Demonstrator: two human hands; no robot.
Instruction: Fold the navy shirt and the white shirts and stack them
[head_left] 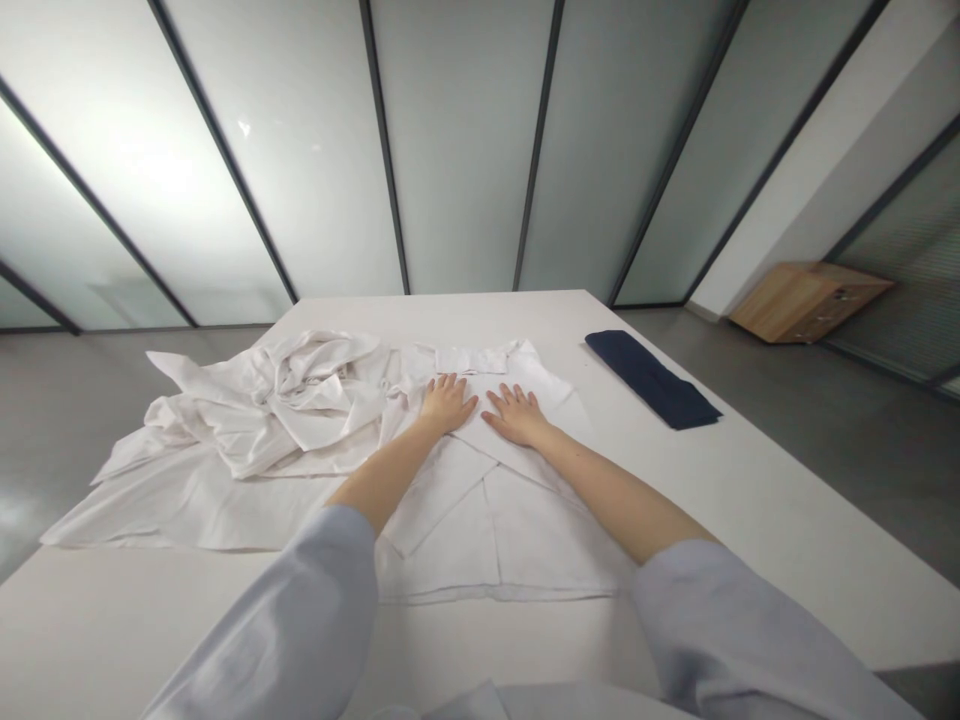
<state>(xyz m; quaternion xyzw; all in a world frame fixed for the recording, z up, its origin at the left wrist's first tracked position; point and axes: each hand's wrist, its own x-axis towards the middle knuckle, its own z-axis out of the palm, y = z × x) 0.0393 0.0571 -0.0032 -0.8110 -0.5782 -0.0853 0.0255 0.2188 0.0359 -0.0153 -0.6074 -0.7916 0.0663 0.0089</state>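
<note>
A white garment, looking like a shirt or lab coat [457, 520], lies face down or folded on the table in front of me, its sleeves laid across its body and its collar end away from me. My left hand [448, 402] rests flat on its upper part, fingers spread. Beside it, my right hand [516, 414] also presses flat with fingers apart, a small gap between the two. Neither hand grips anything. To the left, a crumpled heap of white cloth [300, 400] touches the garment's edge.
The white table [757, 520] carries a folded dark navy cloth [651, 378] near its right edge. Part of the white heap hangs towards the table's left edge. Beyond stand frosted glass panels [465, 140] and, on the floor at right, a wooden cabinet [795, 300].
</note>
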